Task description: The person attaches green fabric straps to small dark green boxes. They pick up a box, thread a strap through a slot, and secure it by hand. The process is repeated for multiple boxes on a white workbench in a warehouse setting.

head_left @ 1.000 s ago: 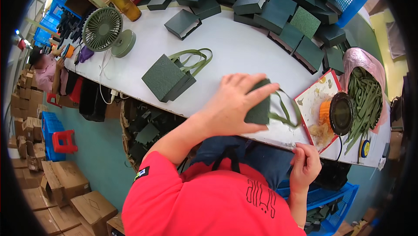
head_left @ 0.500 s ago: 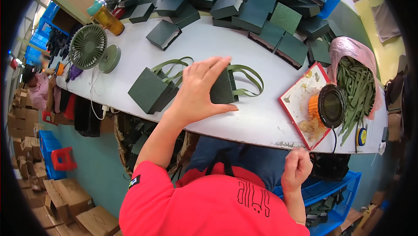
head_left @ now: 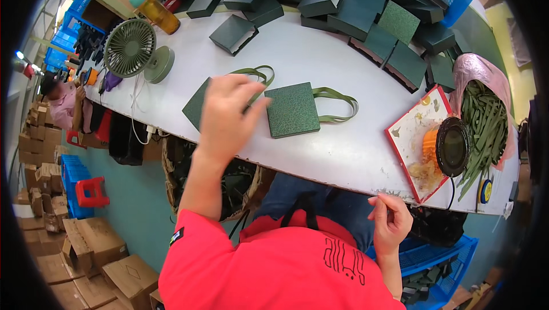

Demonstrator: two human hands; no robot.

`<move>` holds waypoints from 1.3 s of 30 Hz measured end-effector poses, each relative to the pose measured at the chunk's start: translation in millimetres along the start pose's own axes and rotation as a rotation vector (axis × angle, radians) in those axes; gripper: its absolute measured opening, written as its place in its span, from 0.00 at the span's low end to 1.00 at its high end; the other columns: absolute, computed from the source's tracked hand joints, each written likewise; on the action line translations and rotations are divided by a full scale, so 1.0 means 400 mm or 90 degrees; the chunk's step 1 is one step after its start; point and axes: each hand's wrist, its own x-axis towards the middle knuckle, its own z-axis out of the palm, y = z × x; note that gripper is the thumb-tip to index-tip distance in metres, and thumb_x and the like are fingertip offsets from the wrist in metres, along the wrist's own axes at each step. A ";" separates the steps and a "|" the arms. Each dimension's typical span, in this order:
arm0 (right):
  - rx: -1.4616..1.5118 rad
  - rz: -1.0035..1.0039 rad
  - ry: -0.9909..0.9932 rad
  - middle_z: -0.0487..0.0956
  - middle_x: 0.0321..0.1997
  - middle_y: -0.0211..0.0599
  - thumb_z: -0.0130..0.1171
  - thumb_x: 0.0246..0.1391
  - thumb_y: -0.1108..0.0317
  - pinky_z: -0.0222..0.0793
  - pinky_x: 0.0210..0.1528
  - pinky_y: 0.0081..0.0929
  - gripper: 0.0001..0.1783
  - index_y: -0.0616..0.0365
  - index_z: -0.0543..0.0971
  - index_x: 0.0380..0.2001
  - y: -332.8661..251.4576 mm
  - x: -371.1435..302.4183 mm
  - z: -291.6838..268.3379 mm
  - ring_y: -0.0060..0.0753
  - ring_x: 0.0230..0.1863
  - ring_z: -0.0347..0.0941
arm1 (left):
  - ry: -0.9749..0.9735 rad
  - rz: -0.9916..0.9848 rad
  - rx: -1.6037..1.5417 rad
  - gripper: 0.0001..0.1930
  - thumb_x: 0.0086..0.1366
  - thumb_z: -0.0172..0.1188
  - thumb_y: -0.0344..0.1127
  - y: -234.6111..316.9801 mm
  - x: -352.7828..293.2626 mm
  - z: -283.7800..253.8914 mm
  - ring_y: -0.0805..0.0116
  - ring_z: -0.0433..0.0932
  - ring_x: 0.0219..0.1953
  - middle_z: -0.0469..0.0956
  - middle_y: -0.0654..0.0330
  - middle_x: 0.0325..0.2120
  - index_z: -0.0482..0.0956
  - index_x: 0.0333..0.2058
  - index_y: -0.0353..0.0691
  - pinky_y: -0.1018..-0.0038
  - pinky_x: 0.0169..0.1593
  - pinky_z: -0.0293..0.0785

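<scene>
My left hand (head_left: 226,117) is over a dark green box (head_left: 197,102) with a green ribbon loop (head_left: 264,72), covering much of it. Thumb and fingers are apart, slightly blurred, with nothing seen between them. Just right of that hand a second green box (head_left: 293,110) lies flat, textured face up. Its ribbon loop (head_left: 343,104) sticks out to the right. By the table's front edge, in front of my body, my right hand (head_left: 392,221) is closed with fingertips pressed together. Whether a small thing is between them I cannot make out.
A stained white tray (head_left: 406,149) with red rim holds an orange pot with a round black top (head_left: 453,146). Beside it, green ribbon strips (head_left: 486,117) fill a pink bag. Dark green boxes (head_left: 357,10) pile up at the back. A fan (head_left: 130,48) and bottle (head_left: 157,14) stand left.
My left hand has let go of the right box and moved left, over the other box. The right box now lies flat. My right hand's fingertips have turned upward. The view has shifted slightly.
</scene>
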 end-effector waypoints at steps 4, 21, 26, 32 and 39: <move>-0.005 0.008 -0.009 0.84 0.32 0.40 0.60 0.58 0.83 0.69 0.24 0.17 0.07 0.64 0.81 0.40 0.007 0.004 0.005 0.20 0.21 0.75 | -0.041 -0.093 0.044 0.09 0.56 0.69 0.27 -0.068 -0.021 -0.039 0.57 0.75 0.43 0.78 0.56 0.37 0.86 0.37 0.34 0.66 0.48 0.72; 0.019 0.049 0.014 0.84 0.31 0.38 0.60 0.59 0.83 0.68 0.24 0.17 0.07 0.64 0.81 0.40 0.013 -0.002 0.004 0.19 0.20 0.74 | 0.227 -0.205 -0.367 0.21 0.79 0.46 0.42 -0.071 -0.027 -0.036 0.74 0.63 0.25 0.66 0.64 0.23 0.66 0.25 0.38 0.77 0.31 0.59; 0.027 0.061 0.024 0.83 0.31 0.37 0.60 0.59 0.83 0.67 0.23 0.16 0.08 0.64 0.81 0.41 0.024 -0.012 0.006 0.18 0.21 0.73 | 0.252 -0.148 -0.437 0.21 0.78 0.48 0.41 -0.081 -0.019 -0.083 0.73 0.64 0.28 0.65 0.63 0.23 0.67 0.24 0.37 0.77 0.32 0.58; 0.021 0.055 -0.001 0.83 0.31 0.37 0.60 0.59 0.83 0.67 0.23 0.16 0.08 0.64 0.81 0.41 0.025 -0.012 0.012 0.18 0.21 0.73 | -0.072 -0.179 -0.105 0.05 0.61 0.65 0.29 -0.106 0.010 -0.079 0.70 0.73 0.38 0.76 0.60 0.34 0.83 0.35 0.34 0.75 0.41 0.67; 0.011 0.058 -0.020 0.83 0.31 0.38 0.60 0.59 0.82 0.67 0.23 0.16 0.07 0.64 0.81 0.40 0.019 -0.010 0.019 0.18 0.21 0.74 | -0.248 -0.127 -0.129 0.06 0.60 0.66 0.30 -0.150 0.022 -0.091 0.65 0.74 0.42 0.76 0.60 0.35 0.85 0.35 0.35 0.72 0.48 0.68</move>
